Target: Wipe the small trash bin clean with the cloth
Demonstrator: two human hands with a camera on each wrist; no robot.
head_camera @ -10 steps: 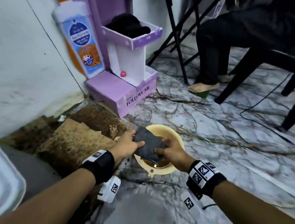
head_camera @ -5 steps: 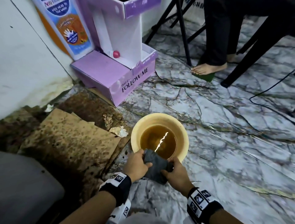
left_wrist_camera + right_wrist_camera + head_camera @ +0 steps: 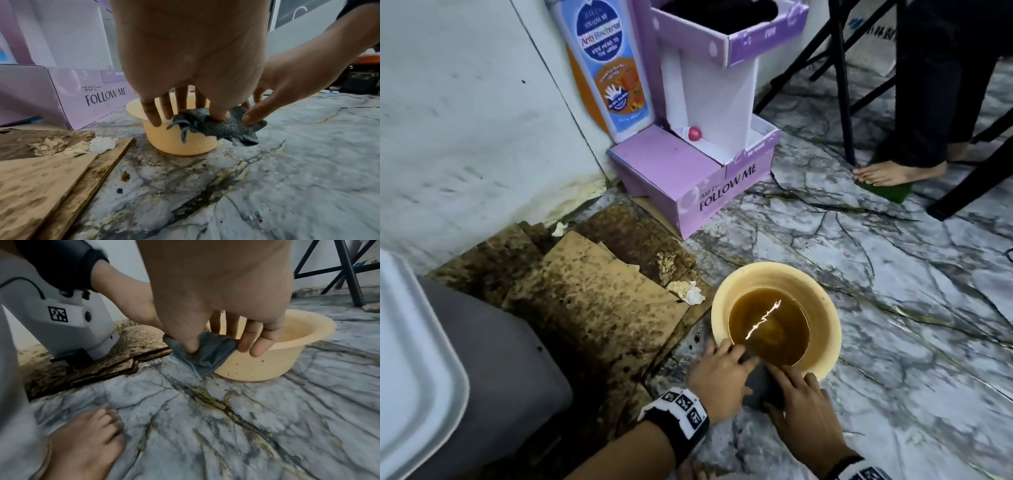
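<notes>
A small cream-yellow bin [image 3: 822, 308] stands on the marble floor with brown liquid in its bottom. Both hands hold a grey cloth [image 3: 760, 387] against the bin's near rim and outer wall. My left hand [image 3: 719, 368] pinches the cloth's left side, thumb pressed into the cloth [image 3: 216, 128] and fingers reaching over the rim of the bin [image 3: 170, 139]. My right hand [image 3: 796, 397] pinches the right side. In the right wrist view its thumb digs into the cloth [image 3: 207, 356] and its fingers lie on the bin [image 3: 267, 366].
Stained cardboard sheets [image 3: 592, 291] and a crumpled tissue [image 3: 688, 291] lie left of the bin. A purple FOLLOW ME box [image 3: 702, 178] stands behind. Another person's foot [image 3: 893, 171] and black chair legs [image 3: 842, 85] are at the back right. My bare foot [image 3: 86, 434] is near.
The hands and cloth came down from over the bin's mouth to its near rim and outer wall. The brown liquid inside now shows. The head view has tilted.
</notes>
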